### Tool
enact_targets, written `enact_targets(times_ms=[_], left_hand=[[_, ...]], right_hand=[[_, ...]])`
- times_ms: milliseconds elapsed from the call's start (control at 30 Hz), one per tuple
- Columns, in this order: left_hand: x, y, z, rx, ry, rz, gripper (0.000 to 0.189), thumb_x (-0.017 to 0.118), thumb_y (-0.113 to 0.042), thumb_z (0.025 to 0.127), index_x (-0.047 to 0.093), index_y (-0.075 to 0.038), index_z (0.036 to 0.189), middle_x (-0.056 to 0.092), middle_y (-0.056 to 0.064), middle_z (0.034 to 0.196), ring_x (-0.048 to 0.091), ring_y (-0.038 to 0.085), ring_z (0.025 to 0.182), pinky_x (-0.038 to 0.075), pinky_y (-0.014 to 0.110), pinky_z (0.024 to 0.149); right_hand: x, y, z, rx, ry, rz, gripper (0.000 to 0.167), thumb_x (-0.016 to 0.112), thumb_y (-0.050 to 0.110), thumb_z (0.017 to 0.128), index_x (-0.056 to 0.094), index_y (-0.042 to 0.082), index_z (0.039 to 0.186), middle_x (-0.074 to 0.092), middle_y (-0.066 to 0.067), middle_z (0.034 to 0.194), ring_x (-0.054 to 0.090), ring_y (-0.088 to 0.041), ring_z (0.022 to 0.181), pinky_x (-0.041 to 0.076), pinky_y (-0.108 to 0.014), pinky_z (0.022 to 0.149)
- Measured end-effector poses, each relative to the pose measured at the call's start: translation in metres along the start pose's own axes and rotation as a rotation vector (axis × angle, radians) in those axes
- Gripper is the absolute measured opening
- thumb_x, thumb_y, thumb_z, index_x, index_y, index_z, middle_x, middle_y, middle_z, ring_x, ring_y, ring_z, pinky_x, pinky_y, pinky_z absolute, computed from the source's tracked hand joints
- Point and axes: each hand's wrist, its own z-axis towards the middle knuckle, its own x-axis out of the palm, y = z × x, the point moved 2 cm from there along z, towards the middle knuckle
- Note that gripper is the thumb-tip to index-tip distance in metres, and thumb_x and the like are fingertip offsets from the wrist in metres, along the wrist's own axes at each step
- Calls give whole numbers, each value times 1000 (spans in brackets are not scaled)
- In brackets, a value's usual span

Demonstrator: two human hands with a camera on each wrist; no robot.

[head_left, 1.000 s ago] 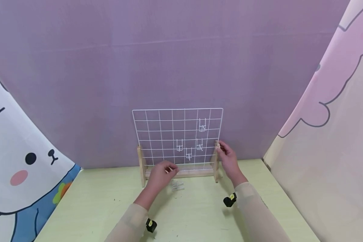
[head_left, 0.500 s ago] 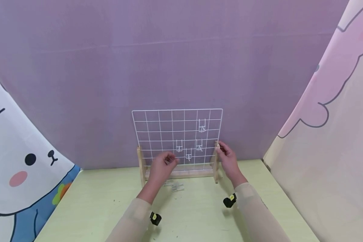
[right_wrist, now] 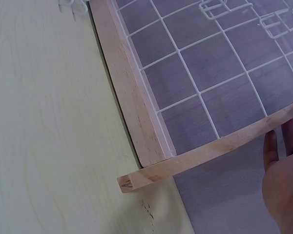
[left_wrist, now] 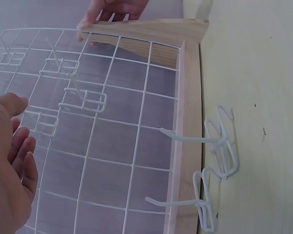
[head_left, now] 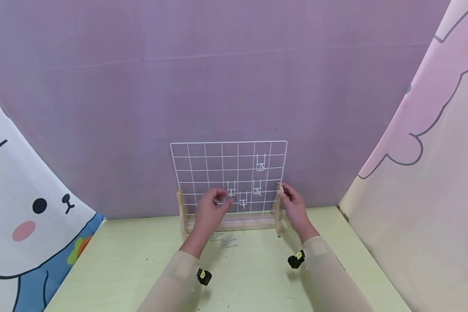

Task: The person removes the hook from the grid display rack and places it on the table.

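Note:
A white wire grid panel (head_left: 214, 162) stands in a wooden stand (head_left: 238, 224), with several white wire hooks hung on it. My left hand (head_left: 210, 210) is in front of the panel, close beside the leftmost hook (left_wrist: 43, 122). Its thumb and fingers are apart and loosely bent, with nothing seen between them. With my right hand (head_left: 295, 210) I grip the upper end of the stand's right post (right_wrist: 210, 151); the fingers reach behind the wood. Two loose white hooks (left_wrist: 224, 146) lie on the table just before the stand's base.
The pale yellow table (head_left: 257, 273) runs under both forearms. Close behind the panel rises a purple backdrop (head_left: 226, 86). Printed cloth stands at both sides, with a cartoon animal (head_left: 35, 225) on the left.
My left hand has risen from the panel's lower edge to the leftmost hook, and its thumb and fingers have spread apart. My right hand stays on the post.

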Motion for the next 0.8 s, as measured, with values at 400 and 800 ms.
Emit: enact_targets(times_ms=[400,800], left_hand=[[5,0,7,58,-6,-7,22,91,-14,94,78,-10,112,72,5,110,68,25,105,61,49,94],[7,-1,10,80,10,-37,17,89,-8,94,82,-6,109,71,-1,105,69,19,97,60,39,87]], right_hand=[[3,17,-8,14,8,-14,45,62,14,115,56,2,158,62,-22,140,61,-17,114,57,-22,97],[-2,-1,2,40,3,-25,47,58,12,116,52,3,162,60,-24,146,60,-19,120,56,-20,98]])
